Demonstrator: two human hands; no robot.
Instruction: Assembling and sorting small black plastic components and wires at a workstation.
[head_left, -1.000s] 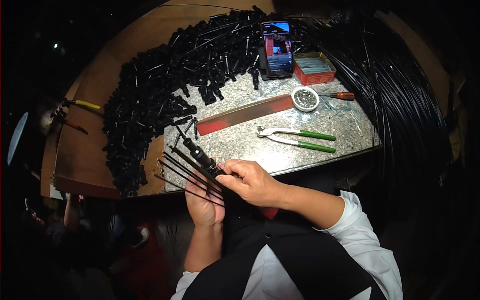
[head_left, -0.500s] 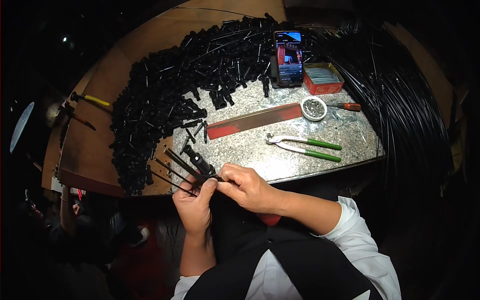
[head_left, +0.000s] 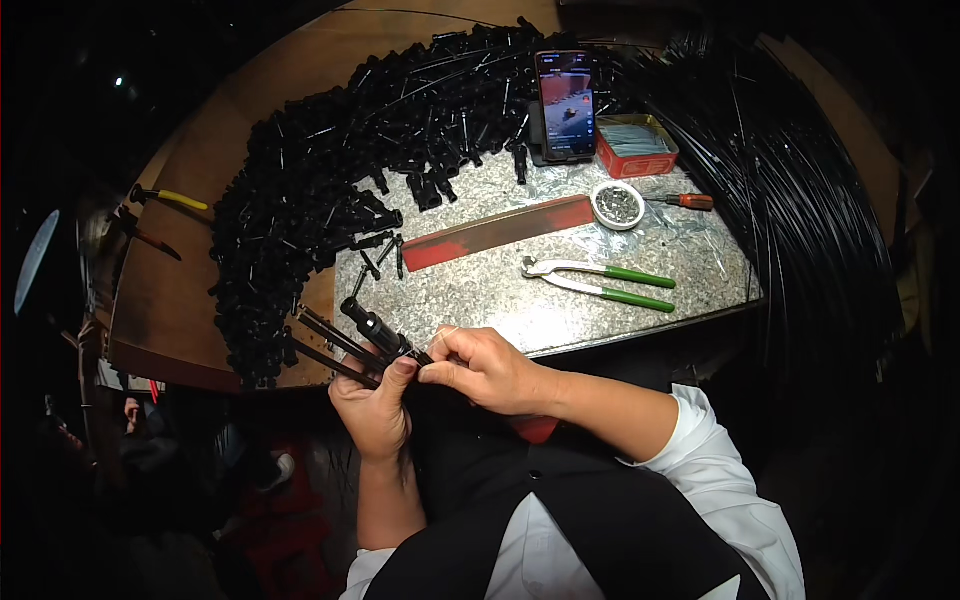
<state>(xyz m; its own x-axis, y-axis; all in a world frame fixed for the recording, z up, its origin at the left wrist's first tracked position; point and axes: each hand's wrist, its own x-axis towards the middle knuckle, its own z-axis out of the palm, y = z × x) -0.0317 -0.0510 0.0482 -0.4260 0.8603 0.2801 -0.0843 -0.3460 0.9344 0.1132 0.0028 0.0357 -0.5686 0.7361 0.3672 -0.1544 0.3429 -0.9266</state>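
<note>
My left hand [head_left: 373, 410] is closed around several thin dark rods [head_left: 336, 336] and a black tubular part [head_left: 369, 323] with a stepped collar. The rods and the tube point up and left, over the table's front edge. At the tube's lower end my right hand [head_left: 478, 368] is closed, thumb and forefinger pinched near the left thumb. A fine pale line shows by its fingers, but what they pinch is too small to make out. A large heap of similar black tubular parts [head_left: 290, 190] lies beyond my hands on the left and at the back.
End-cutting pincers [head_left: 600, 282] with green handles lie on the speckled slab [head_left: 480, 305]. Behind them are a red-brown bar [head_left: 500, 232], a white bowl [head_left: 619, 206] of small metal bits, a screwdriver [head_left: 688, 201], a red tin [head_left: 640, 160] and a propped phone [head_left: 567, 105]. Long black rods [head_left: 800, 200] are massed right.
The rods in my left hand were fanned apart and are now bunched closer together. Both hands stay at the tube's lower end. The view has shifted slightly, and the phone's picture differs.
</note>
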